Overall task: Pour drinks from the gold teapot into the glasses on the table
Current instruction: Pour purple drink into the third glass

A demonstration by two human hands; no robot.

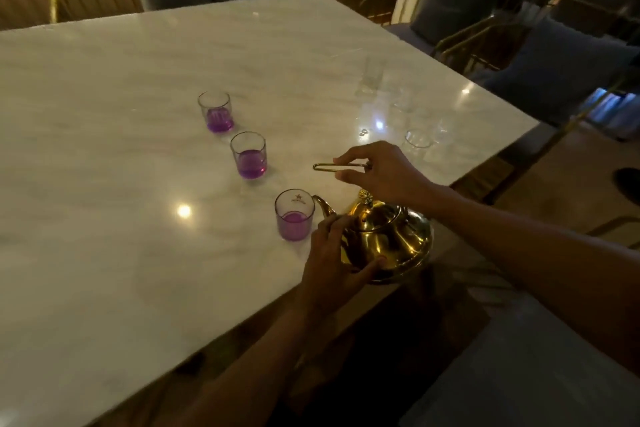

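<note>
The gold teapot (391, 239) sits low at the near right edge of the white marble table (121, 149). Its spout touches the rim of the nearest glass (294, 214), which holds purple liquid. My right hand (377, 173) pinches the thin gold wire handle (332, 167) above the lid. My left hand (332, 263) cups the pot's body from the near side. Two more glasses with purple drink stand in a diagonal line beyond: the middle glass (248, 155) and the far glass (215, 111). An empty clear glass (418, 139) stands behind my right hand.
Another tall clear glass (372, 74) stands farther back on the right, faint against the marble. Gold-framed chairs with grey cushions (460, 3) surround the table at the back and right. The table's near edge runs diagonally just under the teapot.
</note>
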